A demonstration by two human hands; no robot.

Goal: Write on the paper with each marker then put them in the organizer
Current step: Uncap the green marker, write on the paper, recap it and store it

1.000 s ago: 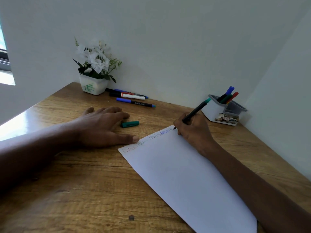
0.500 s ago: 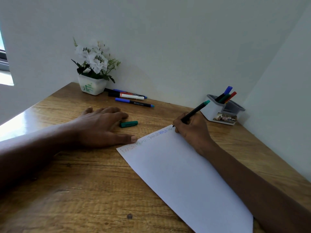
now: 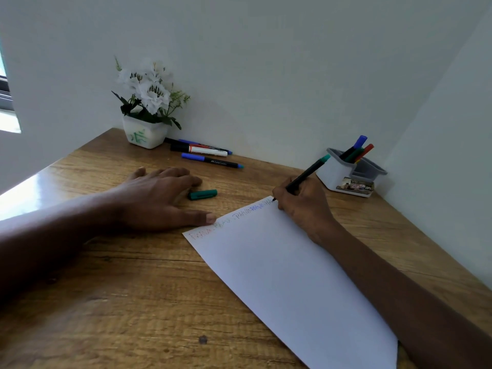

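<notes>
Fingers (image 3: 283, 195) round marker (image 3: 308, 171); markers (image 3: 355, 153) in organizer (image 3: 332, 174)

Right hand (image 3: 303, 206), green marker (image 3: 306, 174) on paper (image 3: 287, 275)

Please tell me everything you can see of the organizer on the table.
The organizer is a small holder, plastic by its look, with white walls and grey rims. It stands upright on the wooden table in the far right corner, close to the room walls. It has one tall compartment, lower grey ones beside it, and a picture label low on its front. In the tall compartment stand a blue-capped marker, a green marker and a red marker, leaning right.
</notes>
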